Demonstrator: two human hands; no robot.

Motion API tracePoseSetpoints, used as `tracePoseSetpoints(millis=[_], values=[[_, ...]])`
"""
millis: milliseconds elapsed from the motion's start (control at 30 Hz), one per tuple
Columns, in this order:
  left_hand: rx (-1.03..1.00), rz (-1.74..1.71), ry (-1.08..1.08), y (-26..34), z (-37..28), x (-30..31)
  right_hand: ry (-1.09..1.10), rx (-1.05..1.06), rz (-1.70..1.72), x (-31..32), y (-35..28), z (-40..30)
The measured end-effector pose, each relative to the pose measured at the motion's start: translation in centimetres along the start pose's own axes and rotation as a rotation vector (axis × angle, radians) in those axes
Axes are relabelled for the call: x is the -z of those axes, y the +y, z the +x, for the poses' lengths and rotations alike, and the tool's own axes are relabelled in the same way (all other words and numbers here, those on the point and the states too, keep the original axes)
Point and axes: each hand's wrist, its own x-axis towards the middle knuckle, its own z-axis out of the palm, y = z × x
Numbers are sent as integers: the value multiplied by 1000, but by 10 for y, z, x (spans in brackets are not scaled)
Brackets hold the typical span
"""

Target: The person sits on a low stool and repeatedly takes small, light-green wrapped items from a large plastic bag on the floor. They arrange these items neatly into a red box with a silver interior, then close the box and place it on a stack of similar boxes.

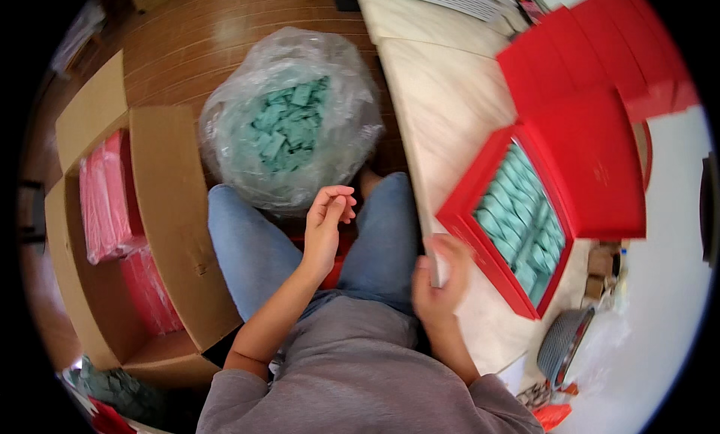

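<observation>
My left hand (326, 223) is raised above my lap, fingers loosely curled and the thumb against them. Nothing shows in it, but the inside of the palm is hidden. Blurred by motion, my right hand (447, 276) is at the edge of the pale table (433, 119), thumb and fingers apart, with no object visible between them. Just beyond it lies an open red gift box (484, 260), its lid (590, 170) folded back to the right. Inside are rows of mint-green wrapped packets (517, 203). In front of my knees, a clear plastic bag (230, 119) holds many similar packets (289, 125).
Left of my legs stands an open cardboard carton (169, 209) with plastic-wrapped red bundles (109, 198). Several red boxes (585, 46) line the table's far right. A grey basket (562, 338) stands nearer me. More green packets (115, 386) lie at lower left.
</observation>
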Motion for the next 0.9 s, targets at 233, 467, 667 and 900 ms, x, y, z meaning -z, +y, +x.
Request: tracePoseSetpoints(millis=[233,467,667,900], values=[[-77,-70,437,11,22,123,-500,-42,231,-201,11,6],[-76,-80,731,13,100,209,-731,-160,117,-373,112,23],[104,-15,597,10,236,225,-1325,32,-187,-480,165,17],[291,34,498,-20,306,254,-2019,-206,-90,-491,159,-50]])
